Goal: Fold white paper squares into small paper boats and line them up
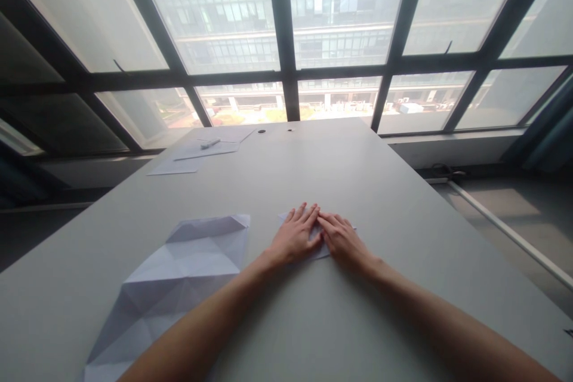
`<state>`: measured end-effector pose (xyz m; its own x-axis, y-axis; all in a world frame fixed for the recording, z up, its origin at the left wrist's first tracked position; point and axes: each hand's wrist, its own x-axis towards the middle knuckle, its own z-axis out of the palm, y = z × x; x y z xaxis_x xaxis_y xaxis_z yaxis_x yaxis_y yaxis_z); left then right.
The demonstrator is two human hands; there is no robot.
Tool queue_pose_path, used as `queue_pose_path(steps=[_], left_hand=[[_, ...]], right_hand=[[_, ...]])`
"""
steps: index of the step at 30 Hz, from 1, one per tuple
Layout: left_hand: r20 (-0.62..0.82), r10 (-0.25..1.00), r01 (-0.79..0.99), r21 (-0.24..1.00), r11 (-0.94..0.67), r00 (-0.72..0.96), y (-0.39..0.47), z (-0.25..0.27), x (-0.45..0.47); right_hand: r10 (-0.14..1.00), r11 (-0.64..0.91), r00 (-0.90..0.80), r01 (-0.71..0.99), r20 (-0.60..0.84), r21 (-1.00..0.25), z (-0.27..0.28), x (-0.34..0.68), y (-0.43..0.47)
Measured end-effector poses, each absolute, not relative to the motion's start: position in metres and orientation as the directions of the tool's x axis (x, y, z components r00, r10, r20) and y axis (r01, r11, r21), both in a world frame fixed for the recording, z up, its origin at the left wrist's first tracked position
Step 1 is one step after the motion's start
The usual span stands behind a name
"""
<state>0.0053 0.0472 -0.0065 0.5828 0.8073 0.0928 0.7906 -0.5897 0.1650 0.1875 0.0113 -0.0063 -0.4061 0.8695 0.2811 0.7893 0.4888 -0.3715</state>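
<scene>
A small folded sheet of white paper (320,252) lies on the table, largely covered by both hands. My left hand (296,233) rests flat on its left part, fingers stretched out and pointing away from me. From the other side my right hand (342,237) presses on the paper, its fingers extended toward the left, the tips meeting those of my left hand. Left of my left forearm lies a larger white sheet (188,262) with many crease lines, partly raised along its folds. My forearm hides some of it.
The pale table (403,310) stretches toward the large windows (335,18). At its far left are several flat white sheets (174,165) with a small whitish object (210,144) on top. Two round holes lie near the far edge. A white bar (510,230) runs beyond the right edge.
</scene>
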Motion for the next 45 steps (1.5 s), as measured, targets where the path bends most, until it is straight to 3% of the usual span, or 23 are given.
queue_pose_path(steps=[8, 15, 21, 24, 27, 32, 38, 45], left_hand=[[0.067, 0.867, 0.857, 0.127, -0.499, 0.495, 0.051, -0.008, 0.003], [0.089, 0.883, 0.876, 0.111, -0.469, 0.461, 0.051, -0.012, 0.003], [0.076, 0.888, 0.883, 0.097, -0.460, 0.454, 0.050, -0.011, 0.004], [0.077, 0.887, 0.883, 0.093, -0.461, 0.455, 0.049, -0.010, 0.004], [0.075, 0.887, 0.882, 0.094, -0.462, 0.457, 0.049, -0.011, 0.004], [0.081, 0.873, 0.869, 0.091, -0.487, 0.481, 0.051, -0.013, 0.002], [0.163, 0.897, 0.894, 0.125, -0.431, 0.410, 0.051, -0.018, 0.003], [0.193, 0.868, 0.856, 0.169, -0.488, 0.457, 0.047, -0.012, 0.003]], right_hand=[[0.950, 0.311, -0.287, 0.907, 0.123, -0.284, -0.014, 0.191, 0.014], [0.988, 0.144, -0.121, 0.954, 0.100, -0.264, -0.019, 0.193, 0.014], [0.991, 0.102, -0.073, 0.958, 0.115, -0.269, -0.024, 0.193, 0.015], [0.979, 0.139, -0.098, 0.962, 0.178, -0.233, -0.022, 0.193, 0.013], [0.947, 0.272, -0.221, 0.938, 0.234, -0.217, -0.017, 0.191, 0.012], [0.884, 0.467, -0.432, 0.838, 0.180, -0.281, -0.013, 0.187, 0.012], [0.876, 0.481, -0.451, 0.803, 0.169, -0.351, -0.012, 0.187, 0.012], [0.880, 0.474, -0.439, 0.806, 0.180, -0.354, -0.012, 0.187, 0.012]])
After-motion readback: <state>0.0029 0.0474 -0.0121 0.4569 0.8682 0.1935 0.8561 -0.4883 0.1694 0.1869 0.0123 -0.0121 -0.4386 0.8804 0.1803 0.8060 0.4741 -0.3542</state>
